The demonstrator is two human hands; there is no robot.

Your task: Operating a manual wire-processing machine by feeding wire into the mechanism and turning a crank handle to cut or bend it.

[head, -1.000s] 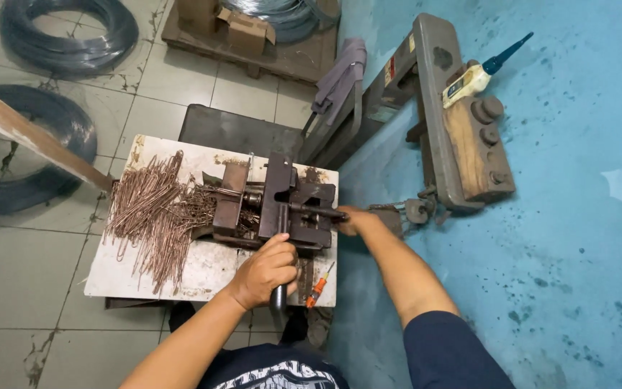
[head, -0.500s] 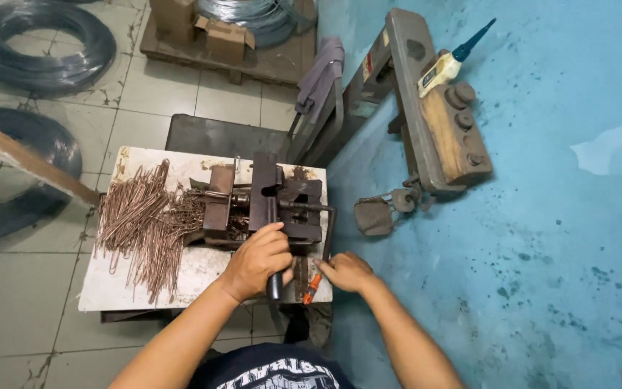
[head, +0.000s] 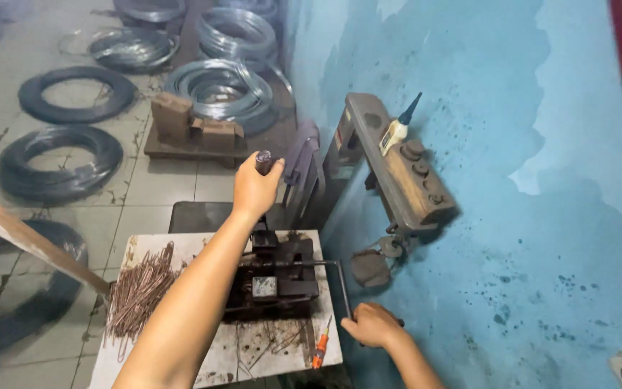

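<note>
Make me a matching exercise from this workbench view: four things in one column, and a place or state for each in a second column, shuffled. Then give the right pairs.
Things:
1. left hand
2. right hand
3. pile of short rusty rods
4. orange-handled screwdriver

Places or states:
A. heaped on the left side of the white bench top
B. raised, gripping the dark lever handle
C. lying near the bench top's front right corner
D. low at the bench's right edge, closed on the bent wire

Pairs: 1-B, 2-D, 3-A, 4-C
</note>
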